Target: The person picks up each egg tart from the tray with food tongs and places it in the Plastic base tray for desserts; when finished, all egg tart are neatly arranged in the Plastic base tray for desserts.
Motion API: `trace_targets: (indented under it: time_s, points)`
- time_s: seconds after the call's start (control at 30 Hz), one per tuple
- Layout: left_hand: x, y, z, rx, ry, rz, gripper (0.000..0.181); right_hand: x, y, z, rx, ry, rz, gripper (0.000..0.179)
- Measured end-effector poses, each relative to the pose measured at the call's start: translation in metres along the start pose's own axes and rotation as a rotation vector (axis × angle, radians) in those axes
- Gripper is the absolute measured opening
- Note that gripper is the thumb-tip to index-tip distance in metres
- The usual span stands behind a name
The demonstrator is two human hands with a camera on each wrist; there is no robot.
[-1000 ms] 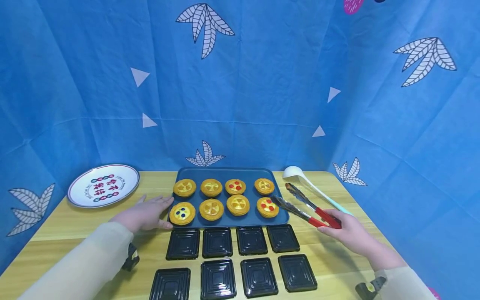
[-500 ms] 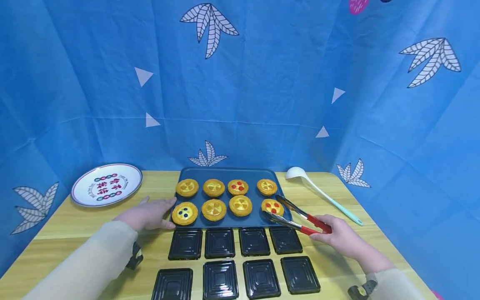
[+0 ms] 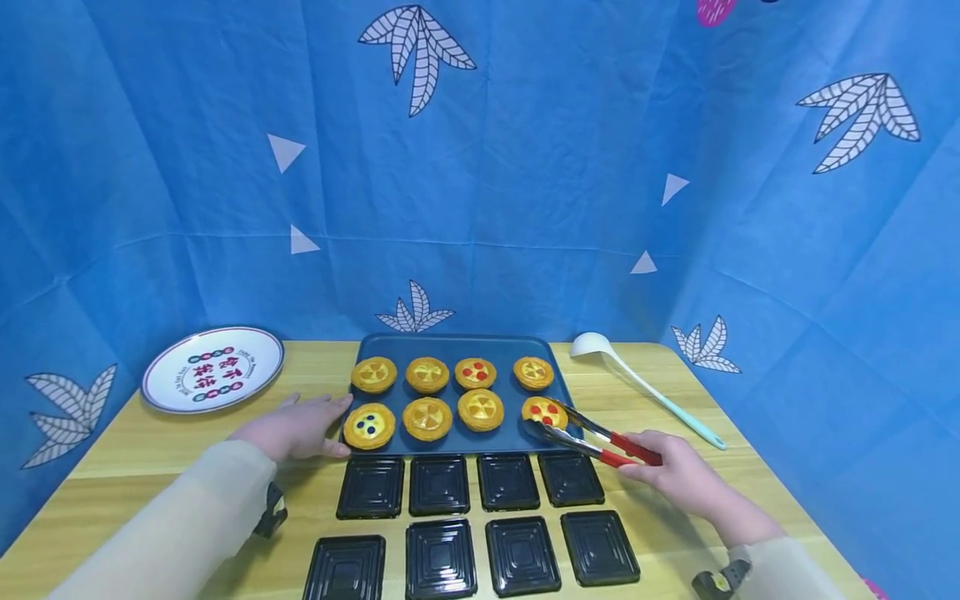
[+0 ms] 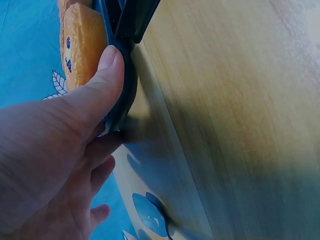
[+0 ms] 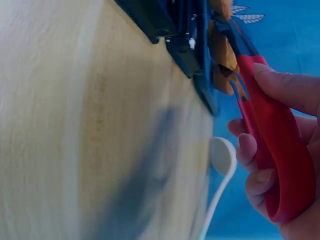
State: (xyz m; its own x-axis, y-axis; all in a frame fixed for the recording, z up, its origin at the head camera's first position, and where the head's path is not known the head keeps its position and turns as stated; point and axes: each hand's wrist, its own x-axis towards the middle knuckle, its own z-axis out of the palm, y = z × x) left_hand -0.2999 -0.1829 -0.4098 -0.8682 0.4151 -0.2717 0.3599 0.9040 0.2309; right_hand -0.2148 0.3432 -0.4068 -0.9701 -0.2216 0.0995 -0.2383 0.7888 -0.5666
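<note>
My right hand (image 3: pixel 671 468) grips red-handled tongs (image 5: pixel 272 130) by the handles. Their metal tips straddle a tart with red dots (image 3: pixel 543 414) at the front right of the dark blue baking tray (image 3: pixel 450 345). My left hand (image 3: pixel 296 427) holds the tray's left edge near the front corner; in the left wrist view its thumb (image 4: pixel 107 67) lies against the rim and the index finger reaches the edge's other side. Close to it on the tray sits a tart with dark blue dots (image 3: pixel 369 426). Other yellow tarts stand in two rows.
Several black square plastic trays (image 3: pixel 440 485) lie in two rows before the baking tray. A white plate with red lettering (image 3: pixel 213 371) is at the left. A white ladle with a mint handle (image 3: pixel 645 383) lies at the right. Blue cloth (image 3: pixel 480 167) hangs behind the wooden table (image 3: pixel 135 475).
The right hand has moved the tongs left and down onto the red-dotted tart, and their arms have drawn closer together around it. My left hand stays at the tray edge.
</note>
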Motion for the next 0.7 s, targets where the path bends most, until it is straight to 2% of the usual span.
trace_targets:
  time_s: [0.17, 0.33, 0.53, 0.7]
  points:
    - [0.000, 0.002, -0.001, -0.008, -0.016, -0.003, 0.095, -0.016, -0.001, -0.016, 0.040, 0.001, -0.012, 0.053]
    - [-0.001, 0.000, 0.000, -0.011, -0.014, -0.005, 0.097, -0.038, 0.003, -0.030, 0.041, -0.057, -0.009, 0.055]
    - [-0.003, 0.002, -0.001, -0.027, -0.018, -0.011, 0.097, -0.063, 0.009, -0.031, 0.040, -0.088, 0.022, 0.057]
    - [-0.004, 0.003, -0.003, -0.021, -0.019, -0.007, 0.096, -0.071, 0.010, -0.027, 0.055, -0.092, 0.054, 0.058]
